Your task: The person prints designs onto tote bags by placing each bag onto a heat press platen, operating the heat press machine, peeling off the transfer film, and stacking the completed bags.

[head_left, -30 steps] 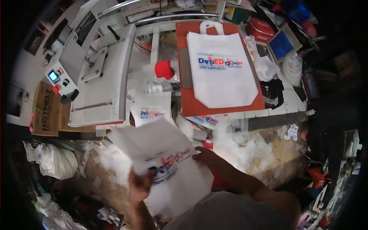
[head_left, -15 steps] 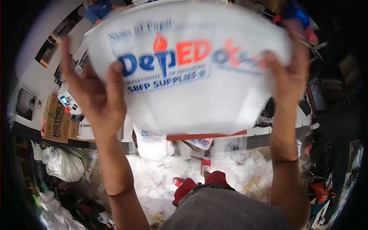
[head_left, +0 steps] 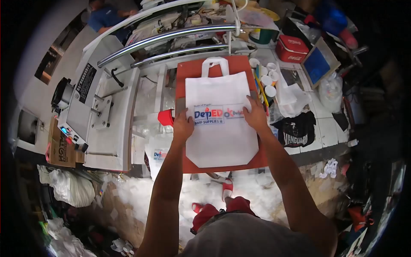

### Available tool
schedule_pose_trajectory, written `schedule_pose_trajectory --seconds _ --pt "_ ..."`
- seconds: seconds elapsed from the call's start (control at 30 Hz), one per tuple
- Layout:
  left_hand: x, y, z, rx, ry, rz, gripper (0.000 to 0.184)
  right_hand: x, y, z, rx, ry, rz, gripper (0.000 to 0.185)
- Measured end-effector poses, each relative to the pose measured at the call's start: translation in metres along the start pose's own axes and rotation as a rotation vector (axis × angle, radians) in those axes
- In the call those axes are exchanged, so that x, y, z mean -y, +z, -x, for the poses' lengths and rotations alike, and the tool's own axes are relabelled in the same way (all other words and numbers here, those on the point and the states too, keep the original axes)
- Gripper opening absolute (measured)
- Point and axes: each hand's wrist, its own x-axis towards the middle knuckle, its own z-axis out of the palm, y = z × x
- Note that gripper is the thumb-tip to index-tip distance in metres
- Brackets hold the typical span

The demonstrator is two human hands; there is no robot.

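A white bag (head_left: 220, 145) with a blue and red print and a looped handle lies flat on a red-brown board (head_left: 190, 68). My left hand (head_left: 183, 125) rests at the bag's left edge beside the print, fingers pressed together near the edge. At the right edge, level with the print, my right hand (head_left: 255, 113) lies on the bag with its fingers spread. To the left of the board sits a red cloth item (head_left: 165, 118). Another printed white bag (head_left: 156, 155) hangs below it, partly hidden by my left forearm.
A heat press (head_left: 100, 113) with a control panel stands at the left, metal rails (head_left: 171, 34) behind. Right of the board are white cups (head_left: 267, 80), a black printed cloth (head_left: 295, 128) and a red cooler (head_left: 292, 48). A person in blue (head_left: 104, 17) is at the far left.
The printed bag held up before the camera has come down flat onto the board. Both hands have lowered with it; my right hand's fingers now lie spread on the bag.
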Motion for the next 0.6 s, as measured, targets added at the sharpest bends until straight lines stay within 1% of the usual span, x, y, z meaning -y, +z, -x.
schedule_pose_trajectory --seconds 0.03,0.07,0.13,0.23,0.37,0.43,0.47,0.5,0.53,0.57,0.6 --pt "-0.002 -0.001 0.003 0.003 -0.015 -0.001 0.043 0.008 -0.003 0.005 -0.085 -0.014 -0.005 0.054" --pt "0.000 -0.001 0.003 -0.015 -0.016 0.030 0.043 0.005 0.000 0.009 -0.075 -0.014 -0.007 0.054" --pt "0.000 -0.003 0.001 -0.043 -0.015 0.060 0.043 0.000 0.002 0.008 -0.093 -0.065 0.021 0.045" --pt "0.000 -0.004 0.000 -0.053 -0.008 0.072 0.040 0.008 0.000 0.009 -0.132 -0.089 0.048 0.040" --pt "-0.001 -0.009 0.003 -0.052 -0.013 0.074 0.040 0.013 0.000 0.011 -0.154 -0.081 0.122 0.039" --pt "-0.001 -0.018 0.006 -0.065 -0.012 0.092 0.040 0.011 -0.004 0.010 -0.287 -0.130 0.167 0.034" --pt "-0.007 -0.032 0.013 -0.100 -0.034 0.198 0.039 0.011 -0.011 0.011 -0.287 -0.135 0.170 0.034" --pt "-0.012 -0.048 0.022 -0.138 -0.058 0.303 0.038 0.012 -0.023 0.015 -0.354 -0.153 0.107 0.030" --pt "-0.018 -0.068 0.037 -0.165 -0.111 0.331 0.036 0.017 -0.036 0.020 -0.417 -0.172 0.041 0.025" --pt "-0.017 -0.087 0.057 -0.195 -0.165 0.357 0.033 0.032 -0.055 0.031 -0.403 -0.109 -0.054 0.020" --pt "-0.001 -0.099 0.082 -0.244 -0.131 0.340 0.030 0.047 -0.073 0.046 -0.386 -0.047 -0.151 0.014"
